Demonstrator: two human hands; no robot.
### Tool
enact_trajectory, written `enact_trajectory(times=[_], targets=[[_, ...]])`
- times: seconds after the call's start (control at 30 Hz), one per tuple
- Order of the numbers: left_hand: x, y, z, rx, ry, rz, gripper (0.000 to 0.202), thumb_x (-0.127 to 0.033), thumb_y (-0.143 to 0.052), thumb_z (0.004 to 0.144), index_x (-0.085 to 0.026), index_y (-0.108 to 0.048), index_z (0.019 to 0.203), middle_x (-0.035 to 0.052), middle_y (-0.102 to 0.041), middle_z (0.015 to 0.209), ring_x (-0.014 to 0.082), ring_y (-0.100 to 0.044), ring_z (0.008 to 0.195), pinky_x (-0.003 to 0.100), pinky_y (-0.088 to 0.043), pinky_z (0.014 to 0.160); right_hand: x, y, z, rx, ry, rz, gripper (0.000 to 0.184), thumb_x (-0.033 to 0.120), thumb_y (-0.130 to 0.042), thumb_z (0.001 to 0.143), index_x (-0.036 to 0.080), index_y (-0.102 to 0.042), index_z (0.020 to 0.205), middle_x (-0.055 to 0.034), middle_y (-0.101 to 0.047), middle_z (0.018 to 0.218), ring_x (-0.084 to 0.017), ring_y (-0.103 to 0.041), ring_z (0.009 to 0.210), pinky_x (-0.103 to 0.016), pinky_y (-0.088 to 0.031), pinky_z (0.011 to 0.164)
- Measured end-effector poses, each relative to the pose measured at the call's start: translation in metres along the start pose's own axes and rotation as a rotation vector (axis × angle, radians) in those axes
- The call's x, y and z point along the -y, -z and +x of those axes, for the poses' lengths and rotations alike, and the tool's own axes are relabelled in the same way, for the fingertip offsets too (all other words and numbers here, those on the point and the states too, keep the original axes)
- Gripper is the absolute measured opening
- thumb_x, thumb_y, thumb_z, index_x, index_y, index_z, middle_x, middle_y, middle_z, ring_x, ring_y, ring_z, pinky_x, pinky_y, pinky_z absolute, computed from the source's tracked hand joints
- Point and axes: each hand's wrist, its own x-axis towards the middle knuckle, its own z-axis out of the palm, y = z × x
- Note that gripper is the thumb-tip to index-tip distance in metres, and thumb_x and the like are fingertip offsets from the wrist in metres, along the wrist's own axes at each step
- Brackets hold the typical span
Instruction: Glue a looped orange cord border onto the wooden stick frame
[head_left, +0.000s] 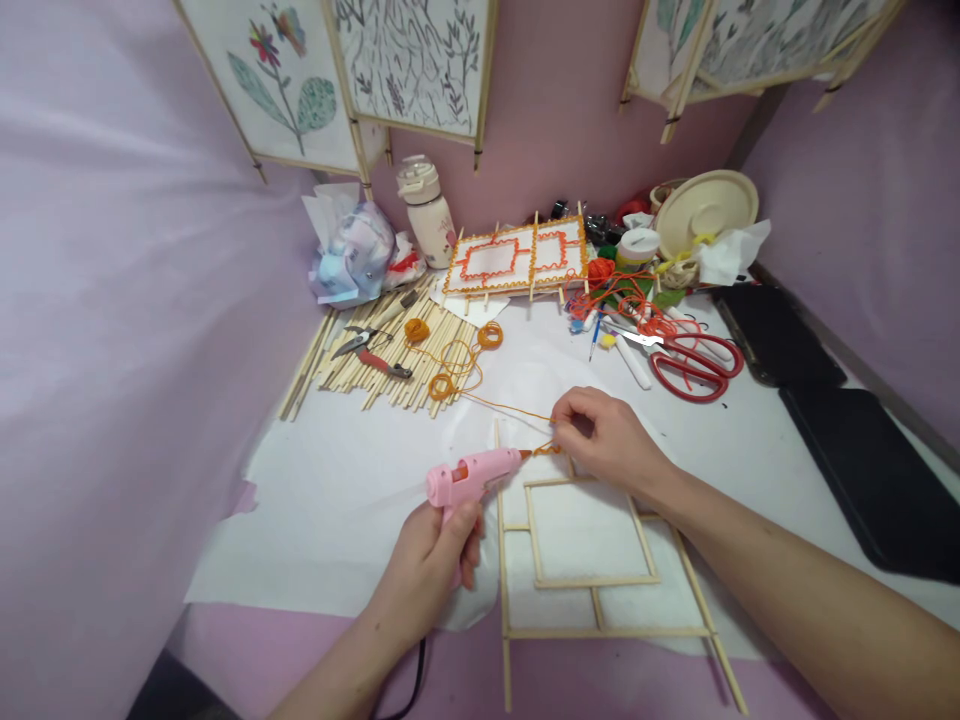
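My left hand [435, 560] is closed round the grip of a pink glue gun [469, 475], whose nozzle points right at the top edge of a wooden stick frame [592, 580] lying on white paper. My right hand [607, 435] pinches an orange cord [510, 405] against that top edge, right at the nozzle tip. The cord runs back left to loose coils [457, 360] on a pile of sticks.
A heap of wooden sticks [375, 360] with pliers [371, 350] lies at the back left. A finished cord-trimmed frame [517, 255], a bottle [427, 210], red scissors [694, 365], yarn and a bowl [705, 210] crowd the back. Black pads [847, 450] lie right.
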Motion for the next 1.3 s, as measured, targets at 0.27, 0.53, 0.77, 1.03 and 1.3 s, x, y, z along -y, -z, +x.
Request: enact_trajectory(times=[0.27,0.53,0.77,1.03,1.3], targets=[[0.0011,0.0003,-0.0009,0.002,-0.006,0.016,0.049,-0.06,-0.042,0.089,-0.016,-0.055,0.072,-0.0015,-0.05,0.046,0.0129,-0.048,0.044,0.023,-0.037,0.049,0.0,0.0007,-0.0007,-0.004,0.006,-0.002,0.009,0.016,-0.051,0.074,0.02,-0.055,0.067,-0.0011,-0.06,0.072,-0.016,-0.051,0.072,-0.028,-0.036,0.066],[-0.001,-0.0004,-0.0008,-0.01,0.009,0.026,0.049,-0.061,-0.043,0.087,-0.016,-0.054,0.07,-0.0016,-0.051,0.045,0.0127,-0.048,0.043,0.023,-0.037,0.049,0.0003,0.0003,-0.0005,-0.003,0.009,-0.004,0.008,0.016,-0.051,0.074,0.02,-0.054,0.067,-0.0005,-0.059,0.072,-0.016,-0.051,0.072,-0.028,-0.035,0.067],[0.0004,0.0003,-0.0009,-0.011,0.01,0.038,0.05,-0.062,-0.042,0.087,-0.017,-0.055,0.07,-0.0007,-0.051,0.045,0.0139,-0.049,0.045,0.024,-0.037,0.05,-0.0003,0.0002,0.0002,-0.006,0.006,-0.006,0.008,0.016,-0.051,0.073,0.02,-0.055,0.067,-0.0006,-0.06,0.072,-0.016,-0.051,0.073,-0.028,-0.035,0.066],[-0.0011,0.0003,-0.0006,-0.014,0.009,0.045,0.049,-0.062,-0.043,0.086,-0.017,-0.055,0.068,0.0,-0.052,0.044,0.0148,-0.049,0.044,0.025,-0.037,0.051,-0.0006,-0.0001,-0.0004,-0.009,0.006,-0.006,0.009,0.016,-0.051,0.074,0.02,-0.055,0.068,-0.0008,-0.06,0.072,-0.016,-0.052,0.073,-0.028,-0.036,0.066],[0.0018,0.0002,-0.0004,-0.012,-0.001,0.046,0.049,-0.06,-0.041,0.089,-0.018,-0.054,0.068,-0.0004,-0.052,0.044,0.0144,-0.049,0.045,0.025,-0.037,0.051,0.0001,0.0,-0.0002,-0.003,0.004,-0.012,0.009,0.016,-0.05,0.074,0.02,-0.054,0.067,-0.0006,-0.059,0.072,-0.016,-0.051,0.073,-0.028,-0.036,0.066]])
